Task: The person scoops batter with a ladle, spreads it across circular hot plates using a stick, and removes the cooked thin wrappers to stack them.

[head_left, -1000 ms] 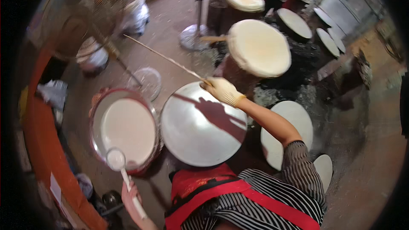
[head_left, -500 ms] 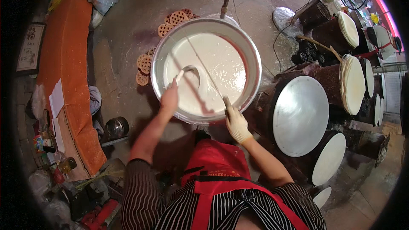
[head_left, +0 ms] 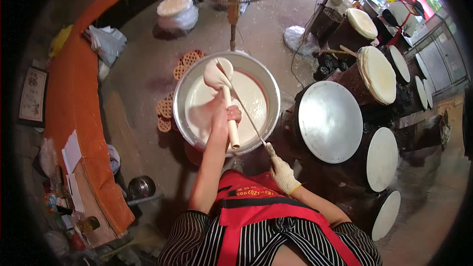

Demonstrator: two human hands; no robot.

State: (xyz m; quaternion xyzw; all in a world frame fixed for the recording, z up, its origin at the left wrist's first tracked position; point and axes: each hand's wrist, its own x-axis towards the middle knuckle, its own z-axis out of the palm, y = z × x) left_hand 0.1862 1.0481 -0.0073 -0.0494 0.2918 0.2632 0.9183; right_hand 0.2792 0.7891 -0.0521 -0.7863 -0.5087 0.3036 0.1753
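Observation:
My bare left hand (head_left: 225, 114) is wrapped round the pale tube-like handle of a ladle (head_left: 232, 135). The ladle's bowl, coated in creamy white batter, is raised above a large metal basin (head_left: 178, 106). More batter (head_left: 255, 99) lies in the basin. In my right hand (head_left: 284, 174), which wears a white knit glove, is the grip of a long thin spatula-like tool (head_left: 252, 122). Its narrow shaft slants up and left over the basin, and the far end crosses the ladle's bowl. Whether the two touch, I cannot tell.
A bare round griddle (head_left: 330, 120) stands right of the basin, beside other round-topped drums and a stack of pale flatbreads (head_left: 378, 75). A standing fan (head_left: 233, 12) is beyond the basin. Holed coal briquettes (head_left: 164, 110) lie left of it, and an orange-covered table (head_left: 84, 113) lines the left.
My left hand has lifted the ladle out of the batter and swung its handle round toward me. The right hand still holds the long tool. The head view has shifted, showing the fan.

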